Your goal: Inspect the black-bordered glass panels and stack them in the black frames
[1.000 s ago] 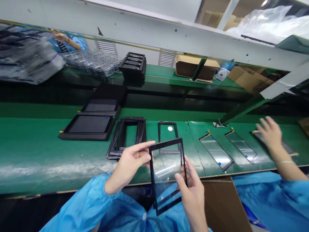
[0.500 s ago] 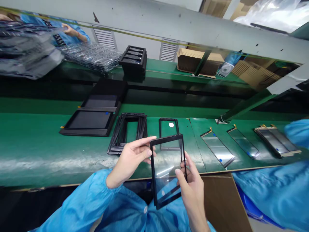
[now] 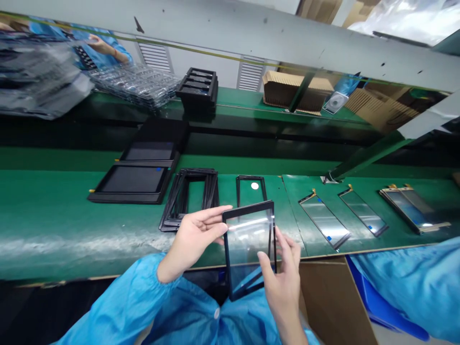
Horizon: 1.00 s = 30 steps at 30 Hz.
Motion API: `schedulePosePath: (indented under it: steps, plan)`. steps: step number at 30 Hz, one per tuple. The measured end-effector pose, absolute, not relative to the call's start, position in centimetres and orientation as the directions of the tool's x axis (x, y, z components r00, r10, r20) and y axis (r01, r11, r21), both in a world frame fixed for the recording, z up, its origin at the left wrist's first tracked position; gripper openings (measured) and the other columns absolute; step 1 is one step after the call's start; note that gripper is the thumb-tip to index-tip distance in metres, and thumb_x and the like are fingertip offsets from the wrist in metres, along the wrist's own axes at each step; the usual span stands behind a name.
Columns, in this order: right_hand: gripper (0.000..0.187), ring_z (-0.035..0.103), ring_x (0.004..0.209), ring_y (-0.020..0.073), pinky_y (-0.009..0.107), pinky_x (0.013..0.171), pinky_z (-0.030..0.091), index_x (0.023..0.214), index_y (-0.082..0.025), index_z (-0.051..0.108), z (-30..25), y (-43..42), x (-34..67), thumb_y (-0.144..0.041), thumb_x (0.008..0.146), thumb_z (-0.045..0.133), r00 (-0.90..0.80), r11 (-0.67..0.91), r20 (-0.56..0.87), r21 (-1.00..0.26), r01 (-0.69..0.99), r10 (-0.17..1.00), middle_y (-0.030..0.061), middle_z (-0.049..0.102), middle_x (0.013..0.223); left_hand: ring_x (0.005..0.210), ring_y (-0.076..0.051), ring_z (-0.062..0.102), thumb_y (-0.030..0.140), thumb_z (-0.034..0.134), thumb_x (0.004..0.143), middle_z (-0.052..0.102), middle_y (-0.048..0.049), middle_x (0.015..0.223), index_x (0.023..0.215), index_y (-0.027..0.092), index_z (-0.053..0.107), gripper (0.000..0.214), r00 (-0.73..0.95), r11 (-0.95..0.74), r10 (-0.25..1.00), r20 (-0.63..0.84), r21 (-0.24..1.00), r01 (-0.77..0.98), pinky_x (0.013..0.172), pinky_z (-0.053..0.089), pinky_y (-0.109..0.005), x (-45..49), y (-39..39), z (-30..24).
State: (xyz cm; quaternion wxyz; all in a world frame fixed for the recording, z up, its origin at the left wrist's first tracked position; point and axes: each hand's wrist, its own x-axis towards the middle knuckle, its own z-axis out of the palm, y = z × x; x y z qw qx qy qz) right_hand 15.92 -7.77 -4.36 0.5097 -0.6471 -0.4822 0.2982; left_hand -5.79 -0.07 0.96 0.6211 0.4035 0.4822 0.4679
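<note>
By bench (image 3: 108, 244), hands (image 3: 189, 242) (image 3: 282, 280) half-closed on blk-framed panel (image 3: 247, 254), prob. glass.

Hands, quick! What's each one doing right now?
Left hand: closed, holding the black-framed glass panel by its left edge.
Right hand: at the panel's right edge; can't tell if it's gripping.

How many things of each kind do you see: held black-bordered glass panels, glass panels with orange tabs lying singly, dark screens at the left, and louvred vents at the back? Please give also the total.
Held black-bordered glass panel: 1
Singly lying glass panels with orange tabs: 2
Dark screens: 2
Louvred vents: 2
Total: 7
</note>
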Motion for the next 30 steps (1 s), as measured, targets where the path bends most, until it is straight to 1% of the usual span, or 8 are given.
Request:
schedulePosePath:
  steps: [2,4,7,11,21,24,27,30]
  plan:
    - [0.056,0.054,0.141,0.0349,0.054,0.118,0.044,0.15,-0.034,0.064,-3.6,-7.2,16.3,-0.04,0.095,0.075,0.379,0.043,0.183,-0.936,0.349,0.907,0.0113,0.054,0.154,0.081,-0.028,0.084,0.029,0.088,0.081,0.086,-0.0104,0.081,0.123,0.015,0.084,0.044,0.126,0.2,0.975,-0.186,0.973,-0.116,0.059,0.066,-0.026,-5.9,-0.3,1.3]
    - [0.054,0.06,0.139,0.032,0.051,0.116,0.049,0.153,-0.033,0.059,-2.4,-6.3,17.0,-0.039,0.101,0.068,0.369,0.056,0.136,-0.974,0.219,0.919,0.0114,0.06,0.154,0.078,-0.027,0.084,0.026,0.087,0.081,0.086,-0.0097,0.078,0.119,0.016,0.086,0.039,0.165,0.169,0.974,-0.158,0.984,-0.057,0.063,0.067,-0.026,-6.0,-0.6,1.5]
    - [0.044,0.08,0.102,0.028,0.044,0.094,0.062,0.143,-0.025,0.069,-0.8,-5.0,18.2,-0.042,0.102,0.065,0.272,-0.027,-0.026,-1.0,0.001,0.962,0.0099,0.084,0.107,0.076,-0.026,0.084,0.025,0.085,0.082,0.086,-0.0089,0.079,0.117,0.018,0.087,0.036,0.191,0.15,0.971,-0.142,0.988,-0.031,0.065,0.068,-0.027,-6.1,-1.1,1.6]
    - [0.027,0.08,0.069,0.0249,0.039,0.08,0.065,0.106,-0.022,0.084,0.2,-4.3,18.7,-0.043,0.094,0.073,0.266,-0.084,-0.094,-0.995,-0.049,0.959,0.0031,0.079,0.064,0.074,-0.024,0.084,0.025,0.084,0.082,0.086,-0.0087,0.079,0.117,0.02,0.087,0.035,0.218,0.148,0.966,-0.14,0.989,-0.018,0.063,0.066,-0.024,-6.2,-1.2,1.7]
    - [0.029,0.08,0.063,0.025,0.035,0.067,0.067,0.095,-0.02,0.083,0.4,-4.6,17.6,-0.048,0.09,0.079,0.333,-0.068,-0.097,-0.993,-0.096,0.938,0.0052,0.08,0.066,0.07,-0.028,0.082,0.034,0.086,0.084,0.086,-0.0107,0.078,0.116,0.026,0.088,0.033,0.213,0.141,0.967,-0.138,0.99,0.005,0.062,0.068,-0.031,-6.9,-1.1,-0.1]
    - [0.03,0.08,0.061,0.025,0.035,0.065,0.067,0.093,-0.02,0.083,0.6,-4.6,17.1,-0.05,0.09,0.078,0.331,-0.059,-0.072,-0.997,-0.05,0.941,0.0057,0.08,0.065,0.108,-0.035,0.081,0.032,0.082,0.087,0.085,-0.0132,0.118,0.118,0.031,0.087,0.031,0.232,-0.011,0.972,-0.025,0.988,0.156,0.084,0.07,-0.038,-6.8,-0.9,0.6]
    - [0.028,0.081,0.064,0.0247,0.035,0.069,0.068,0.099,-0.021,0.083,0.5,-4.4,16.1,-0.047,0.088,0.081,0.221,-0.04,-0.039,-0.999,-0.001,0.975,0.0048,0.082,0.069,0.148,-0.039,0.056,0.027,0.084,0.083,0.057,-0.0056,0.162,0.135,0.037,0.079,0.053,0.399,-0.296,0.908,0.131,0.872,0.388,0.118,0.051,-0.049,-6.1,-0.8,1.9]
    - [0.038,0.082,0.067,0.0239,0.034,0.07,0.066,0.111,-0.022,0.079,0.2,-4.3,15.9,-0.049,0.084,0.086,0.089,-0.075,-0.083,-0.993,-0.094,0.993,0.0026,0.082,0.071,0.125,-0.033,0.075,0.023,0.079,0.089,0.076,-0.0057,0.141,0.156,0.04,0.058,0.073,0.573,-0.35,0.817,0.065,0.845,0.405,0.107,0.059,-0.043,-5.5,-0.7,2.6]
